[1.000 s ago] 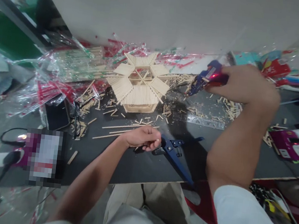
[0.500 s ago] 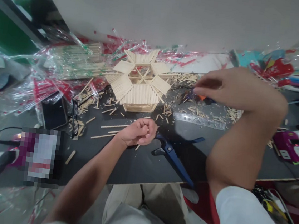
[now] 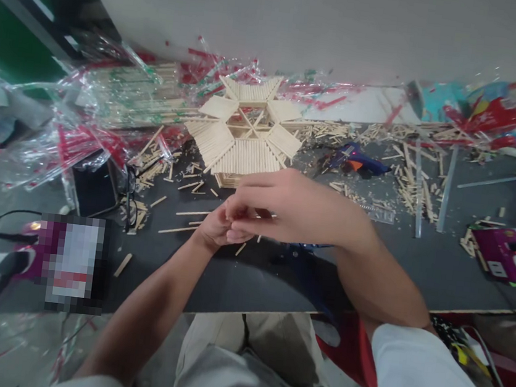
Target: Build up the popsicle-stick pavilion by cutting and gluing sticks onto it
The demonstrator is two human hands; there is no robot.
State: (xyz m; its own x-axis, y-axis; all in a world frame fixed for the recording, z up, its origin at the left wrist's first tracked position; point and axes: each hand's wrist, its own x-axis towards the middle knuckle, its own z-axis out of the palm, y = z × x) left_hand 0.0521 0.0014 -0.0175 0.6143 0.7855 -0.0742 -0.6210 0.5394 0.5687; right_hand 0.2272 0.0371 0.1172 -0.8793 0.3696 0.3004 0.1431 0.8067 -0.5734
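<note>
Over the dark surface point(image 3: 238, 284), near its front middle, two bare hands meet just in front of the hexagonal stick model point(image 3: 246, 155), whose slatted panels flare outward around an open centre crossed by sticks. The left hand point(image 3: 219, 226) has its fingers curled inward. The right hand point(image 3: 293, 210) arches across from the other side, its fingers bent down close over the left ones; whether either hand pinches something small is hidden, so I cannot tell.

Loose long sticks point(image 3: 177, 229) lie beside the left wrist. A blue cutter point(image 3: 307, 277) lies in shade below the right hand. Right of the model a blue glue gun point(image 3: 370, 164) with an orange trigger rests on its side, among short offcuts. The clear ruler point(image 3: 379, 215), partly covered by the right arm, carries fine marks too small to read. Farther right are two clear rods point(image 3: 419, 193).

At the right edge, a purple box point(image 3: 490, 238) with a cable bears a white oval and a small white label; their lettering is too blurred to read. Print on the red packet point(image 3: 494, 118) behind is equally unclear. At left, coarse pixel blocks mask something pale with a red band, near glasses point(image 3: 130, 201) and a dark phone point(image 3: 95, 190).
</note>
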